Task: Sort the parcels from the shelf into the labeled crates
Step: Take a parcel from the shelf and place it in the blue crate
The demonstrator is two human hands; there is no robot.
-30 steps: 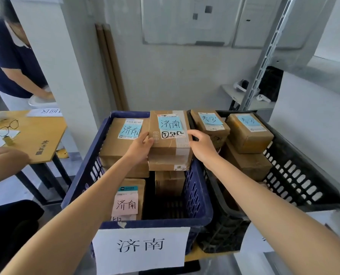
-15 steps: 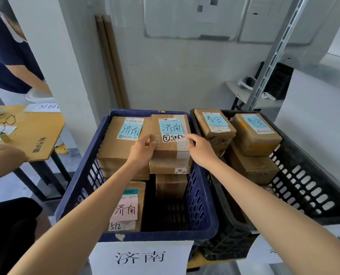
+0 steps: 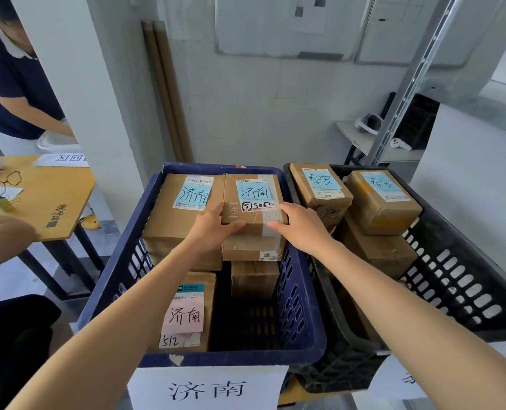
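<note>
Though two crates were set side by side, only the blue crate [image 3: 121,279], labelled to match, was concerned; the black crate [image 3: 453,291] was seen at its three o'clock. At the blue crate's eleven o'clock a larger box [image 3: 175,229] was stacked, and just beside it, at one o'clock, the parcel [image 3: 254,196] was rested upon a lower box [image 3: 251,250]. Its near corners were clasped by the left hand [image 3: 213,229] and right hand [image 3: 302,226], fingers curled round the edges. It was judged stiff, taped and fairly light, best taken by opposite sides.
</note>
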